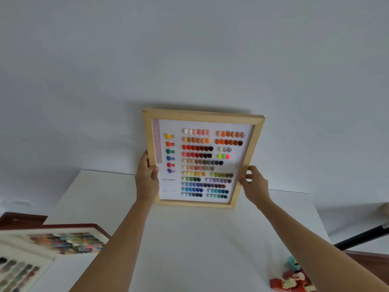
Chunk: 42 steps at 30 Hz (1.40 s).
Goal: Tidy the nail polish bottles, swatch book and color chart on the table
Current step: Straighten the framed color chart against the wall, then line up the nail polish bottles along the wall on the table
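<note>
Bottles (291, 280) at near right tabletop corner | left hand (147, 178), right hand (253, 184) clamp color chart (202, 159) side rails, far edge | risk: frame may slide down wall

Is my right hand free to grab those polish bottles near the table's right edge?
Probably not yet. The right hand grips the framed color chart, as does the left hand. The bottles lie unobstructed under the right forearm.

Two bare forearms, no sleeves, rings or watch; left hand (147, 180) and right hand (255, 183) ungloved.
</note>
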### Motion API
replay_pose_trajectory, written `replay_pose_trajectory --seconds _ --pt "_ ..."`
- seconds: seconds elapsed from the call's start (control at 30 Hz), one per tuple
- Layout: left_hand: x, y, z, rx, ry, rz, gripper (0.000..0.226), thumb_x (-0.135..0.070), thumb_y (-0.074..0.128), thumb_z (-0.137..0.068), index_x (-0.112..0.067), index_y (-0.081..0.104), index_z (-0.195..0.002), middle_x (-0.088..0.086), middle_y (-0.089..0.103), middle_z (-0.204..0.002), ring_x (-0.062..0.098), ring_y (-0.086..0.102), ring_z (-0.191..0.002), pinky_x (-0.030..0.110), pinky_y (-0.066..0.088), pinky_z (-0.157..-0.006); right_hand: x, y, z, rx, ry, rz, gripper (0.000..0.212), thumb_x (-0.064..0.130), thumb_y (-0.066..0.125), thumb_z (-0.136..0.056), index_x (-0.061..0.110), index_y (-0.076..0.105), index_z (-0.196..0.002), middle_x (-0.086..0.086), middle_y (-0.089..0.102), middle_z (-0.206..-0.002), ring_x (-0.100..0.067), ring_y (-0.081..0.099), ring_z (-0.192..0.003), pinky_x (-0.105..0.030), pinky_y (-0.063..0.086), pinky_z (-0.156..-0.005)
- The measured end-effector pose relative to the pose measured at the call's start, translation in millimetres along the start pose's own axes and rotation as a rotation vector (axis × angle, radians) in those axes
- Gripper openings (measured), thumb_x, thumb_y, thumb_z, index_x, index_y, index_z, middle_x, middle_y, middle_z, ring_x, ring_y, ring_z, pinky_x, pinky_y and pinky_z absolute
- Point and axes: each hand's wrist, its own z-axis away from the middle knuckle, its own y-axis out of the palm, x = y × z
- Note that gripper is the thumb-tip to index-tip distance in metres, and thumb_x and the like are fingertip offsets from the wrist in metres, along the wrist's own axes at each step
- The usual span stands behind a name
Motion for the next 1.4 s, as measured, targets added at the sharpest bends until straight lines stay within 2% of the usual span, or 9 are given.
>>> replay_pose_trajectory --seconds 0.23,0.37,0.53,0.63,0.8,1.0,1.17,1.3,1.4 --pt "-7.1 -9.8 10.2 -0.028 0.014 -0.023 0.056 -0.007 0.053 -0.093 -0.019 0.03 -0.142 0.011 0.049 -0.135 0.028 0.053 -0.123 0.041 0.055 -0.084 3.9 -10.8 9.7 -0.002 0.03 -0.003 0.042 0.023 0.06 -0.09 0.019 0.045 -0.129 -0.012 0.061 -0.122 -0.025 0.061 -0.101 -0.026 0.049 -0.067" --pt "-16.4 -17.0 23.7 -0.082 0.031 -0.035 0.057 -0.005 0.053 -0.092 -0.014 0.029 -0.143 0.015 0.044 -0.139 0.03 0.047 -0.128 0.039 0.05 -0.09 7.3 -23.1 23.9 -0.015 0.013 0.012 0.043 0.023 0.06 -0.09 0.019 0.044 -0.129 -0.013 0.06 -0.122 -0.019 0.055 -0.093 -0.027 0.046 -0.068" --pt "-33.0 -21.3 52.4 -0.121 0.185 0.017 0.052 -0.001 0.056 -0.089 -0.01 0.036 -0.136 0.016 0.044 -0.136 0.027 0.04 -0.131 0.046 0.049 -0.097 4.9 -54.4 52.8 -0.027 0.014 0.019 0.038 0.025 0.061 -0.09 0.02 0.048 -0.126 -0.009 0.061 -0.116 -0.02 0.056 -0.095 -0.026 0.046 -0.066" --pt "-44.8 -12.7 80.3 -0.105 0.284 0.023 0.049 -0.004 0.056 -0.09 -0.008 0.038 -0.135 0.018 0.045 -0.135 0.029 0.042 -0.128 0.04 0.044 -0.099 -6.9 -81.2 71.9 -0.028 0.005 0.033 0.033 0.026 0.061 -0.089 0.021 0.053 -0.12 -0.006 0.064 -0.109 -0.019 0.059 -0.093 -0.023 0.045 -0.059" --pt "-60.7 17.9 138.7 0.088 0.336 0.053 0.046 -0.006 0.054 -0.091 -0.008 0.04 -0.134 0.016 0.047 -0.135 0.026 0.043 -0.129 0.03 0.04 -0.1 -39.7 -129.0 96.0 -0.022 0.05 0.022 0.025 0.025 0.063 -0.087 0.023 0.058 -0.112 -0.001 0.066 -0.099 -0.016 0.06 -0.079 -0.026 0.049 -0.062" --pt "-77.3 63.7 206.1 0.342 0.369 0.021 0.041 -0.011 0.053 -0.092 -0.008 0.045 -0.133 0.01 0.052 -0.134 0.021 0.048 -0.125 0.035 0.043 -0.103 -96.5 -177.1 107.2 0.05 0.068 0.074 0.016 0.021 0.064 -0.086 0.022 0.062 -0.102 0.0 0.069 -0.09 -0.016 0.065 -0.079 -0.037 0.056 -0.07" --pt "-94.4 113.5 251.3 0.513 0.299 -0.016 0.033 -0.015 0.053 -0.093 -0.01 0.054 -0.126 0.004 0.059 -0.125 0.016 0.055 -0.118 0.032 0.045 -0.1 -149.3 -205.8 108.9 0.16 0.05 0.184 0.01 0.019 0.062 -0.088 0.025 0.065 -0.095 0.007 0.067 -0.086 -0.014 0.065 -0.075 -0.019 0.052 -0.055" --pt "-112.2 158.9 272.6 0.654 0.259 -0.107 0.029 -0.016 0.054 -0.094 -0.014 0.058 -0.122 0.001 0.062 -0.122 0.012 0.057 -0.114 0.019 0.041 -0.095 -185.3 -214.1 105.5 0.299 0.018 0.339 0.012 0.016 0.064 -0.086 0.016 0.068 -0.098 0.002 0.069 -0.094 -0.015 0.065 -0.089 -0.022 0.052 -0.076" --pt "-124.4 188.6 278.8 0.761 0.176 -0.135 0.026 -0.013 0.055 -0.093 -0.015 0.062 -0.117 0.001 0.064 -0.119 0.011 0.06 -0.108 0.017 0.041 -0.092 -198.6 -209.3 100.9 0.388 0.044 0.383 0.019 0.019 0.069 -0.083 0.011 0.067 -0.1 -0.004 0.069 -0.101 -0.014 0.063 -0.086 -0.016 0.046 -0.072"
